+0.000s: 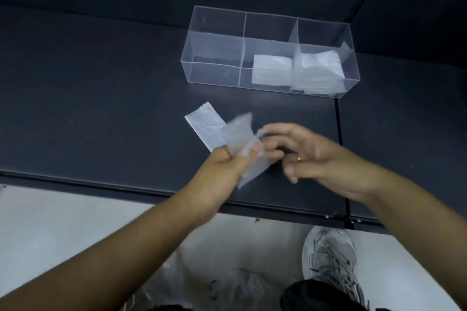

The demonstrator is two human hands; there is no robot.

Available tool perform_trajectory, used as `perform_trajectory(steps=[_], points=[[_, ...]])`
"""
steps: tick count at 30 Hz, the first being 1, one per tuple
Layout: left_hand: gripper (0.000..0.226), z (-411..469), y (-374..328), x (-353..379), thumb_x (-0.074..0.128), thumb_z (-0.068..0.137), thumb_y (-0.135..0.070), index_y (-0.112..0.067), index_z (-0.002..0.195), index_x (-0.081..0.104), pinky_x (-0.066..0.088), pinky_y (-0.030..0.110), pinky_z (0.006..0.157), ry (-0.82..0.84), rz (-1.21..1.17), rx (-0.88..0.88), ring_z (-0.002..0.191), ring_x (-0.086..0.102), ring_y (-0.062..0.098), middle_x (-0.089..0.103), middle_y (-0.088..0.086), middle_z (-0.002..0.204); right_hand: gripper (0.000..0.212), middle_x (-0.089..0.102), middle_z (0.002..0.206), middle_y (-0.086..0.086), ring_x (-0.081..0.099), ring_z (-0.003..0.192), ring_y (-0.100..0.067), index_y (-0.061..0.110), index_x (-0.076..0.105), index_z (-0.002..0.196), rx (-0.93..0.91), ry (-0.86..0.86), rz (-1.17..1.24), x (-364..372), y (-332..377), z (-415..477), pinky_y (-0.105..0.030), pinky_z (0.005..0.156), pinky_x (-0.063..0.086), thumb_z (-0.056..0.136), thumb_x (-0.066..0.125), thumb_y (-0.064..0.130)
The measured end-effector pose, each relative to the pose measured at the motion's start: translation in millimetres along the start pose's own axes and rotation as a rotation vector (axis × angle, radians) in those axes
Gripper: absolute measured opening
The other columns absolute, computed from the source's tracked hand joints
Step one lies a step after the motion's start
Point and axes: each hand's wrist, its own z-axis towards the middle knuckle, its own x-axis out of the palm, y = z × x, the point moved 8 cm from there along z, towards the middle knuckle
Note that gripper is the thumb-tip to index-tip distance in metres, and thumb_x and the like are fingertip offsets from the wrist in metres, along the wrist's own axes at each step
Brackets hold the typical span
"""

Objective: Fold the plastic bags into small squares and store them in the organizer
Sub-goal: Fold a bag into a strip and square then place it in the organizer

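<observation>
A translucent plastic bag (209, 129), folded into a long strip, lies partly on the dark table (101, 98). My left hand (227, 161) pinches its near end, which is bent up and blurred. My right hand (305, 154) hovers just right of it, fingers loosely curled and reaching toward the raised flap; whether it touches the bag is unclear. Behind them stands a clear organizer (214, 43) with three compartments. A folded bag (271, 70) sits in the middle one, and several folded bags (318, 70) fill the right one. The left compartment holds nothing.
The table's front edge runs just below my hands. On the light floor below lies crumpled clear plastic (242, 283), beside a grey shoe (331, 257). A seam in the table runs down past the organizer's right end.
</observation>
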Motion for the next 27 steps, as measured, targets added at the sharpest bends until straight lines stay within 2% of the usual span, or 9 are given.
perform_trajectory(steps=[3, 7, 13, 17, 19, 20, 22, 25, 27], points=[[0.035, 14.1, 5.8, -14.7, 0.041, 0.100, -0.027, -0.008, 0.123, 0.060, 0.045, 0.040, 0.103, 0.052, -0.121, -0.119, 0.115, 0.062, 0.025, 0.067, 0.014, 0.119, 0.039, 0.068, 0.103, 0.000, 0.056, 0.070, -0.013, 0.014, 0.057, 0.120, 0.066, -0.089, -0.089, 8.9, -24.3, 20.1, -0.022, 0.065, 0.050, 0.086, 0.063, -0.004], [0.031, 31.5, 10.4, -34.8, 0.038, 0.103, -0.023, -0.007, 0.120, 0.059, 0.054, 0.036, 0.092, -0.008, -0.129, -0.187, 0.109, 0.065, 0.025, 0.069, 0.012, 0.116, 0.012, 0.069, 0.072, 0.000, 0.057, 0.052, -0.007, 0.012, 0.064, 0.094, 0.146, -0.349, -0.188, -6.5, -44.0, 27.3, -0.020, 0.048, 0.046, 0.085, 0.068, 0.006], [0.027, 53.5, 3.8, -81.6, 0.045, 0.101, -0.022, -0.005, 0.111, 0.064, 0.057, 0.030, 0.082, -0.240, -0.007, -0.214, 0.094, 0.071, 0.018, 0.073, 0.013, 0.105, 0.011, 0.068, 0.064, 0.001, 0.056, 0.043, -0.009, 0.013, 0.060, 0.084, 0.197, -0.452, -0.281, -11.5, -47.3, 27.1, -0.019, 0.039, 0.040, 0.083, 0.067, 0.006], [0.025, 58.7, -24.9, -114.6, 0.045, 0.101, -0.012, -0.004, 0.119, 0.060, 0.056, 0.025, 0.081, -0.506, 0.147, -0.013, 0.088, 0.069, 0.015, 0.069, 0.014, 0.111, 0.011, 0.066, 0.058, 0.004, 0.057, 0.046, -0.009, 0.012, 0.059, 0.082, 0.208, -0.446, -0.286, -10.0, -46.9, 23.6, -0.019, 0.040, 0.039, 0.082, 0.067, 0.005], [0.029, 41.9, -52.9, -114.8, 0.047, 0.100, -0.011, -0.007, 0.126, 0.058, 0.049, 0.022, 0.093, -0.624, 0.523, 0.269, 0.099, 0.064, 0.014, 0.066, 0.006, 0.116, 0.011, 0.066, 0.058, 0.005, 0.058, 0.046, -0.009, 0.012, 0.059, 0.082, 0.217, -0.444, -0.285, -9.4, -46.1, 23.2, -0.019, 0.040, 0.039, 0.082, 0.067, 0.005], [0.030, 30.1, -62.5, -98.9, 0.048, 0.098, -0.012, -0.010, 0.126, 0.059, 0.043, 0.017, 0.097, -0.595, 0.761, 0.430, 0.105, 0.061, 0.013, 0.064, 0.002, 0.118, 0.011, 0.065, 0.057, 0.005, 0.059, 0.047, -0.009, 0.012, 0.059, 0.082, 0.224, -0.442, -0.285, -9.3, -45.5, 23.6, -0.019, 0.040, 0.040, 0.082, 0.068, 0.005], [0.037, 10.3, -50.7, -52.7, 0.051, 0.095, -0.027, -0.013, 0.128, 0.059, 0.032, 0.013, 0.103, -0.326, 1.088, 0.628, 0.117, 0.053, 0.013, 0.061, 0.000, 0.126, 0.012, 0.064, 0.055, 0.004, 0.058, 0.046, -0.009, 0.011, 0.059, 0.082, 0.235, -0.437, -0.271, -8.9, -43.6, 24.5, -0.020, 0.040, 0.039, 0.082, 0.069, 0.005], [0.080, -4.1, 4.1, -15.3, 0.048, 0.084, -0.063, -0.014, 0.145, 0.038, 0.008, 0.013, 0.114, 0.094, 1.361, 0.517, 0.141, 0.026, 0.008, 0.037, 0.000, 0.151, 0.014, 0.061, 0.049, 0.003, 0.054, 0.043, -0.008, 0.011, 0.058, 0.081, 0.262, -0.423, -0.184, -8.6, -41.8, 24.3, -0.019, 0.040, 0.036, 0.083, 0.069, 0.003], [0.088, -7.0, 21.1, -15.8, 0.052, 0.083, -0.064, -0.014, 0.150, 0.025, 0.001, 0.016, 0.116, 0.138, 1.430, 0.455, 0.144, 0.011, 0.005, 0.021, -0.004, 0.157, 0.010, 0.059, 0.049, 0.005, 0.052, 0.042, -0.006, 0.011, 0.059, 0.083, 0.308, -0.389, -0.081, -4.9, -40.7, 20.7, -0.017, 0.041, 0.035, 0.086, 0.066, 0.005]])
